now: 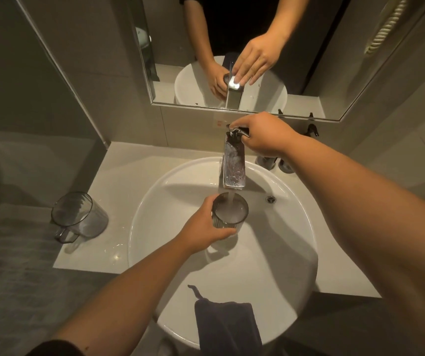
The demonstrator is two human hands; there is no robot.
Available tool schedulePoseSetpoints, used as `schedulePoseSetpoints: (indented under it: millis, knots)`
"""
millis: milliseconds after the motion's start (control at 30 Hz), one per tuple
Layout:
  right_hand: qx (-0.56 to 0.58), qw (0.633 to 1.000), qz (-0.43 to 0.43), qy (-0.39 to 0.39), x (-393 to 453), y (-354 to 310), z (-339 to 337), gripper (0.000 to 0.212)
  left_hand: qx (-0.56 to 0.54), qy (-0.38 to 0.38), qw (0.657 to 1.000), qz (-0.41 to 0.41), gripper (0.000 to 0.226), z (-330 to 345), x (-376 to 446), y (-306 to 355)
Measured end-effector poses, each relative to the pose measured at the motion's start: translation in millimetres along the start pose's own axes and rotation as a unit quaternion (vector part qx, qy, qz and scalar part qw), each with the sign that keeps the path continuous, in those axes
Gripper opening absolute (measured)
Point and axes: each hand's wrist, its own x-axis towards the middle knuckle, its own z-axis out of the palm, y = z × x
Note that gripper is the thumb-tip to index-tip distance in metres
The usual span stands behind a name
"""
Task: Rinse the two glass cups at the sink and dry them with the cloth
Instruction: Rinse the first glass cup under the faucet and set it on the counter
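A: Far left first?
B: Second cup (79, 217) on counter (119, 176), left of sink (306, 242). Upright, handle toward camera, clear and greyish. Touching nothing, well apart from both hands.

A: Next over?
B: Left hand (202, 227) over basin, fingers curled round ribbed cup (229, 211), thumb on near side. Cup upright, mouth up, right under spout of tap (233, 168). Water (231, 199) running into it, surface frothy. Cup held above basin floor, shadow beneath.

A: Middle?
B: Tap chrome, flat and wide, spotted with droplets, reaching out over basin. Cloth (228, 327) dark, draped over near rim of sink, hanging down front, small loop at top corner lying inside basin. Apart from both hands.

A: Right side?
B: Right hand (265, 136) on tap lever (239, 130) at back, fingers bent over it, gripping. Drain overflow (271, 199) in basin wall, right of ribbed cup. Two round grey bases (275, 163) on counter behind right wrist, mostly hidden, cannot tell what.

A: Up top?
B: Mirror (180, 80) above counter, reflecting hands, tap and sink. Coiled cord (386, 24) at upper right wall.

A: Contents of second cup?
B: Cannot tell, too dim.
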Motion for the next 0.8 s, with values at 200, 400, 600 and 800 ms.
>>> schedulePoseSetpoints:
  millis: [200,400,600,800]
  knots:
    - [0.006,1.0,0.003,-0.002,0.6,1.0,-0.4,0.041,-0.015,0.014,1.0,0.008,0.088,0.2,2.6,-1.2]
    - [0.008,1.0,0.004,-0.004,0.8,1.2,-1.1,0.04,-0.018,0.031,0.999,0.0,0.084,5.4,-3.4,-4.2]
    - [0.009,1.0,0.01,-0.005,-0.4,1.0,-0.8,0.04,0.015,-0.004,1.0,-0.007,0.088,10.4,-4.4,-1.5]
    - [0.008,1.0,0.009,0.001,0.9,0.5,1.5,0.04,0.026,0.005,1.0,-0.011,0.086,1.9,-1.7,-1.4]
